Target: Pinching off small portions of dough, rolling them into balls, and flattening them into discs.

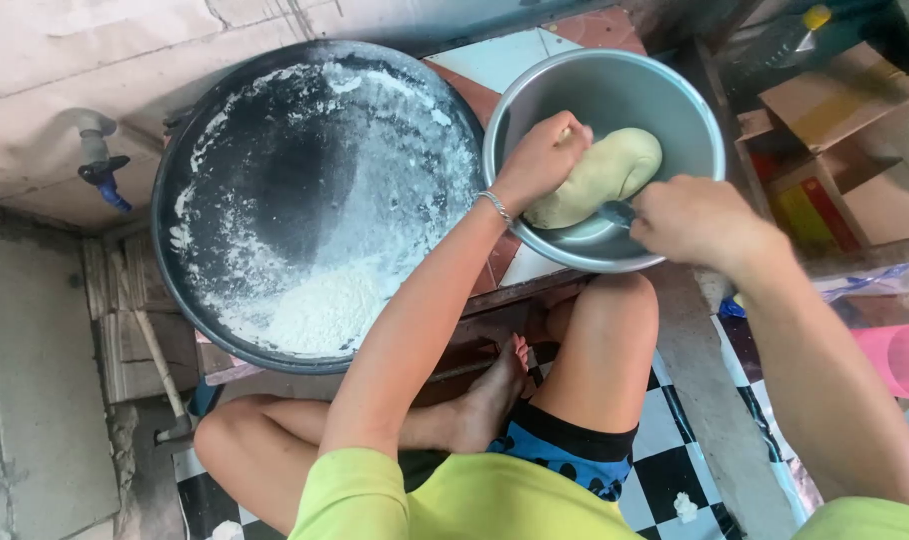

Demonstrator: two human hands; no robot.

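A pale yellow lump of dough [607,172] lies in a round metal bowl [615,85] at the upper right. My left hand [543,158] rests on the dough's left end and grips it; a thin bracelet circles that wrist. My right hand [687,220] sits at the bowl's near right rim, closed around a dark-handled tool [618,211] whose tip touches the underside of the dough. The working end of the tool is hidden by the dough.
A large black round tray [190,290] dusted with white flour stands left of the bowl, with a flour heap [325,310] near its front. A blue-handled tap [103,170] juts from the left wall. Cardboard boxes [835,130] are at right, a pink cup [900,358] lower right. My bare legs fold below.
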